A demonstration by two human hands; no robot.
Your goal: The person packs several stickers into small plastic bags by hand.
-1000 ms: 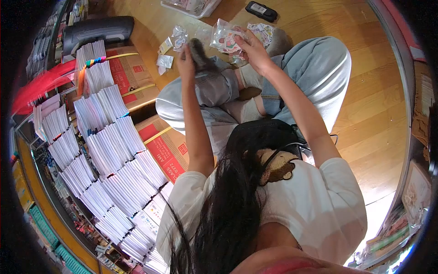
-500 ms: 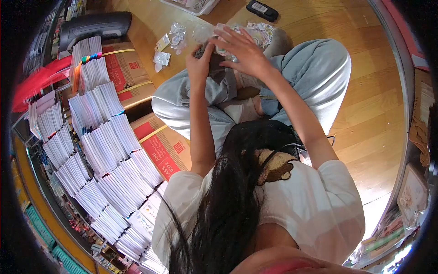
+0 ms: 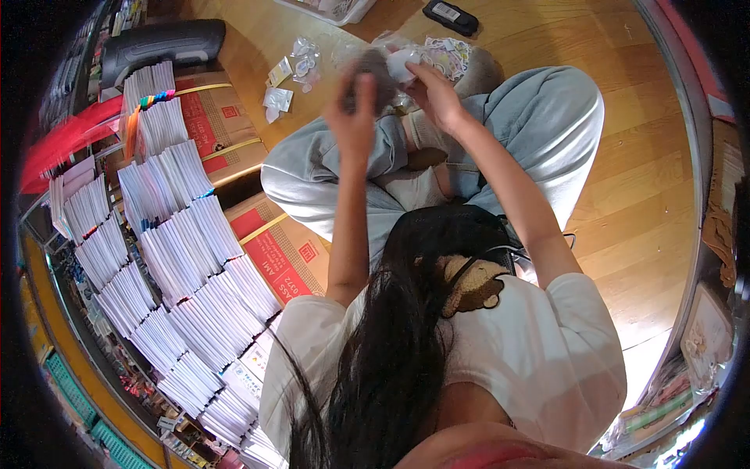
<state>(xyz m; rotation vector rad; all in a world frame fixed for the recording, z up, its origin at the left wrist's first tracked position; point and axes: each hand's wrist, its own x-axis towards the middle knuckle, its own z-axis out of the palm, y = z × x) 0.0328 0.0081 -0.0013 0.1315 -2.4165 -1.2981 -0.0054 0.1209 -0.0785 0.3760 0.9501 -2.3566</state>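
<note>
My left hand (image 3: 353, 113) is closed around a dark grey object (image 3: 376, 78), smeared by motion, whose kind I cannot make out. Between the thumb and fingers of my right hand (image 3: 437, 98) is a small white rounded piece (image 3: 401, 66), held right beside the dark object. Some clear plastic (image 3: 388, 39) shows just beyond both hands. A pile of small colourful printed pieces (image 3: 448, 55) lies past my right hand, near my foot. Several clear packets (image 3: 305, 62) and a silvery packet (image 3: 277, 102) rest on the floor to the left.
Crossed legs in pale jeans (image 3: 539, 125) lie beneath my arms on the wooden floor (image 3: 633, 203). At left stand stacked white booklets (image 3: 195, 234) and red-printed cartons (image 3: 285, 250). A black device (image 3: 451, 17) and a white tray (image 3: 355, 16) are at the far side.
My right hand has drawn back from being spread over the clear plastic and now pinches the white piece. My left hand has turned, bringing the dark object up into view.
</note>
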